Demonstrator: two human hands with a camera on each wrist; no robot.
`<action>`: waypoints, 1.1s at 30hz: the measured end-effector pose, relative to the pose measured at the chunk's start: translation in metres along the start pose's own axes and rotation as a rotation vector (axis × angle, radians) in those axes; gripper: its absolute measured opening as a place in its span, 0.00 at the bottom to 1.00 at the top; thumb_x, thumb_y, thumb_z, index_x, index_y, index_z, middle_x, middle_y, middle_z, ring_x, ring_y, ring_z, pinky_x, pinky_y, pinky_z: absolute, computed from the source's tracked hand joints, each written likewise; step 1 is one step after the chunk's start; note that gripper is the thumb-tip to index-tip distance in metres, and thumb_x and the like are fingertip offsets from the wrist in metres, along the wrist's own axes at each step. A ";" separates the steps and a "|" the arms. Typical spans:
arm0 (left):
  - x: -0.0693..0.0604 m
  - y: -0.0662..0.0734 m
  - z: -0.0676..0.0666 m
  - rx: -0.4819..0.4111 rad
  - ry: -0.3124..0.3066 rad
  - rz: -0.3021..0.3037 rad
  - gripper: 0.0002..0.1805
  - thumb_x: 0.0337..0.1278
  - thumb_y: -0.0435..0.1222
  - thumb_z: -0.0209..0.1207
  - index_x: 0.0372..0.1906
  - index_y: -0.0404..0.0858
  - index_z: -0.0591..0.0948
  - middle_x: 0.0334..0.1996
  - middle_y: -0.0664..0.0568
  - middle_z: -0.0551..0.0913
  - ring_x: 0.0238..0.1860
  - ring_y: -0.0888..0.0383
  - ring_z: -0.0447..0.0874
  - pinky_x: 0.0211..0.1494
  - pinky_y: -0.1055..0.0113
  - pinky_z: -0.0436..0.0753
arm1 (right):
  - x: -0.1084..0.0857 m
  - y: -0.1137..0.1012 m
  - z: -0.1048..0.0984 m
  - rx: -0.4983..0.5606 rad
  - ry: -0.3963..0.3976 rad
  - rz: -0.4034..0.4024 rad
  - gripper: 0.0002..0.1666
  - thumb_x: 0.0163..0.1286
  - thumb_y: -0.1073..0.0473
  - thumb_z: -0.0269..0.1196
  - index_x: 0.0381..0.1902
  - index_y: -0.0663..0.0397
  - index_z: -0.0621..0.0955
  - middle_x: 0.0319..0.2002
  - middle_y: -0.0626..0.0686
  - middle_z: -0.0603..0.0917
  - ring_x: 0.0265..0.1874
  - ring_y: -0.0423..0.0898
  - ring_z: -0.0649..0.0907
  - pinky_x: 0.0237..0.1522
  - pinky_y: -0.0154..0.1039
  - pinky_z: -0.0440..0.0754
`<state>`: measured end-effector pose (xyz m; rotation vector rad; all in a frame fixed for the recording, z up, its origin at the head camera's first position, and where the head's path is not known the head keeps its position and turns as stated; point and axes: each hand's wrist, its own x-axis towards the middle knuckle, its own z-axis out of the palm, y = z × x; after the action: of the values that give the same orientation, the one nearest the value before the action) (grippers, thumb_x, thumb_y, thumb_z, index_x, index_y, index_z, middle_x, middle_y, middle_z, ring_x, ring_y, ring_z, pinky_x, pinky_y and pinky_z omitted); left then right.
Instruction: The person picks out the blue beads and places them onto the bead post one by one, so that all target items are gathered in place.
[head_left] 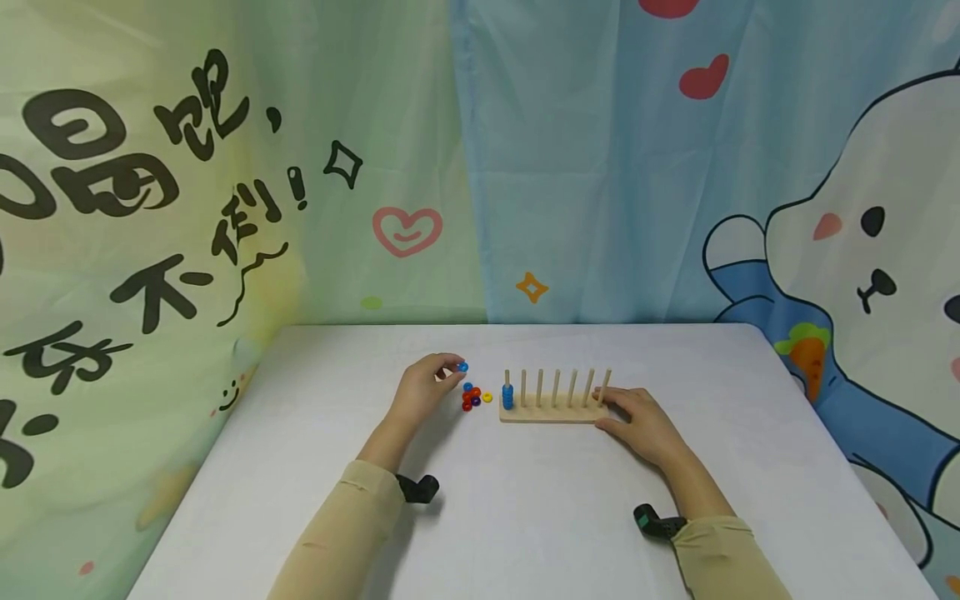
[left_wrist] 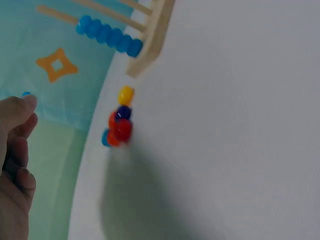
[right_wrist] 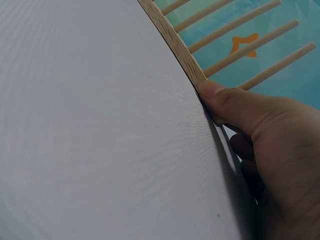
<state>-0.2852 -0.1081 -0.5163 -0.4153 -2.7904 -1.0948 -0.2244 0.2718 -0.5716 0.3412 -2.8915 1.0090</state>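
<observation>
Between thumb and fingertips, my left hand pinches a small blue bead above the table, left of a wooden peg rack. In the left wrist view only a sliver of that bead shows past the thumb. A stack of blue beads sits on the rack's leftmost peg; the other pegs are bare. My right hand grips the right end of the rack's base, its thumb on the front edge. Below the left hand lie loose red beads, a yellow bead, a dark purple one and a blue one.
A white-covered table carries everything. Behind it hangs a printed curtain with hearts, writing and a cartoon animal. Black wrist cameras are strapped at both sleeves.
</observation>
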 end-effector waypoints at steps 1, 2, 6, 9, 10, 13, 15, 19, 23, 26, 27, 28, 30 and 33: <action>0.000 0.005 -0.001 -0.005 -0.001 0.012 0.13 0.63 0.42 0.65 0.51 0.46 0.84 0.41 0.55 0.85 0.41 0.57 0.78 0.43 0.65 0.80 | 0.000 0.000 0.000 0.000 -0.001 -0.002 0.31 0.66 0.46 0.67 0.65 0.49 0.77 0.65 0.56 0.77 0.62 0.57 0.72 0.65 0.61 0.67; 0.000 0.009 -0.003 -0.009 -0.002 0.026 0.14 0.63 0.42 0.64 0.51 0.46 0.84 0.41 0.55 0.85 0.40 0.58 0.78 0.42 0.66 0.79 | 0.000 0.000 0.000 -0.001 0.000 -0.004 0.31 0.66 0.47 0.67 0.65 0.49 0.77 0.64 0.56 0.78 0.62 0.57 0.72 0.65 0.61 0.67; 0.001 0.029 -0.004 -0.023 -0.006 0.079 0.14 0.62 0.43 0.65 0.51 0.46 0.85 0.41 0.55 0.85 0.40 0.58 0.79 0.40 0.68 0.78 | 0.000 0.000 -0.001 -0.003 0.000 -0.003 0.31 0.66 0.47 0.67 0.65 0.49 0.77 0.64 0.57 0.77 0.63 0.58 0.72 0.65 0.61 0.67; 0.001 0.043 -0.003 -0.028 -0.008 0.117 0.14 0.61 0.42 0.66 0.51 0.46 0.85 0.40 0.56 0.85 0.39 0.59 0.79 0.39 0.70 0.79 | 0.000 0.001 0.000 0.000 0.000 0.000 0.32 0.66 0.47 0.67 0.65 0.50 0.77 0.65 0.57 0.77 0.63 0.58 0.72 0.65 0.61 0.67; 0.001 0.046 -0.002 -0.028 -0.009 0.129 0.14 0.61 0.42 0.66 0.51 0.46 0.85 0.40 0.56 0.85 0.39 0.59 0.79 0.39 0.70 0.79 | 0.000 0.001 0.000 0.000 -0.002 0.002 0.32 0.66 0.47 0.67 0.65 0.50 0.76 0.65 0.57 0.77 0.63 0.58 0.71 0.65 0.61 0.67; 0.000 0.055 0.000 -0.027 -0.025 0.163 0.14 0.62 0.43 0.65 0.51 0.47 0.85 0.41 0.57 0.85 0.39 0.60 0.79 0.38 0.71 0.79 | 0.000 0.001 0.000 0.000 -0.002 0.004 0.32 0.66 0.46 0.67 0.65 0.49 0.77 0.65 0.57 0.77 0.63 0.58 0.71 0.65 0.61 0.67; 0.000 0.060 0.002 -0.034 -0.039 0.177 0.14 0.62 0.43 0.65 0.52 0.47 0.85 0.41 0.57 0.85 0.40 0.60 0.79 0.38 0.71 0.79 | 0.000 0.001 0.001 0.002 -0.002 0.007 0.32 0.66 0.46 0.67 0.65 0.48 0.76 0.65 0.57 0.77 0.63 0.58 0.72 0.65 0.61 0.67; 0.000 0.064 0.006 -0.047 -0.069 0.181 0.14 0.63 0.43 0.64 0.53 0.47 0.84 0.42 0.57 0.85 0.40 0.61 0.79 0.40 0.70 0.79 | 0.000 0.001 0.001 0.006 0.001 0.012 0.32 0.66 0.47 0.67 0.65 0.48 0.76 0.65 0.57 0.77 0.63 0.58 0.72 0.65 0.61 0.67; 0.000 0.064 0.010 -0.046 -0.093 0.174 0.15 0.64 0.43 0.63 0.53 0.47 0.84 0.42 0.57 0.86 0.41 0.61 0.79 0.40 0.71 0.79 | 0.000 -0.001 -0.001 0.007 0.001 0.010 0.32 0.66 0.47 0.67 0.65 0.49 0.76 0.65 0.57 0.77 0.63 0.58 0.72 0.65 0.62 0.67; 0.000 0.063 0.012 -0.040 -0.096 0.178 0.15 0.64 0.43 0.63 0.53 0.46 0.84 0.42 0.57 0.86 0.40 0.61 0.80 0.40 0.70 0.79 | 0.000 -0.002 -0.001 0.004 0.002 0.005 0.32 0.66 0.47 0.67 0.65 0.49 0.77 0.65 0.57 0.77 0.63 0.58 0.72 0.65 0.61 0.68; 0.000 0.063 0.012 -0.041 -0.095 0.180 0.15 0.64 0.42 0.63 0.53 0.46 0.84 0.42 0.56 0.86 0.40 0.61 0.80 0.40 0.70 0.79 | 0.000 -0.002 -0.001 0.003 0.003 0.003 0.32 0.66 0.47 0.67 0.65 0.49 0.77 0.65 0.57 0.77 0.63 0.58 0.72 0.65 0.61 0.67; 0.000 0.062 0.013 -0.040 -0.094 0.181 0.15 0.64 0.42 0.63 0.53 0.46 0.84 0.42 0.56 0.86 0.40 0.60 0.80 0.40 0.70 0.79 | 0.000 -0.002 -0.001 0.003 0.005 0.002 0.31 0.66 0.47 0.67 0.65 0.49 0.77 0.65 0.57 0.77 0.63 0.58 0.72 0.65 0.61 0.67; -0.001 0.061 0.014 -0.036 -0.094 0.180 0.15 0.64 0.42 0.63 0.53 0.46 0.84 0.42 0.56 0.86 0.40 0.60 0.81 0.40 0.70 0.79 | 0.000 -0.002 0.000 0.004 0.007 0.002 0.31 0.66 0.48 0.67 0.65 0.49 0.77 0.65 0.57 0.77 0.63 0.58 0.72 0.65 0.61 0.68; -0.001 0.058 0.017 -0.039 -0.102 0.170 0.14 0.64 0.42 0.63 0.53 0.46 0.84 0.42 0.56 0.86 0.40 0.60 0.81 0.39 0.70 0.79 | 0.000 -0.002 0.000 0.004 0.010 -0.001 0.31 0.66 0.48 0.67 0.65 0.49 0.77 0.64 0.57 0.78 0.63 0.58 0.72 0.65 0.61 0.68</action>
<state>-0.2669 -0.0565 -0.4912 -0.7177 -2.7611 -1.1200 -0.2237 0.2703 -0.5705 0.3372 -2.8803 1.0141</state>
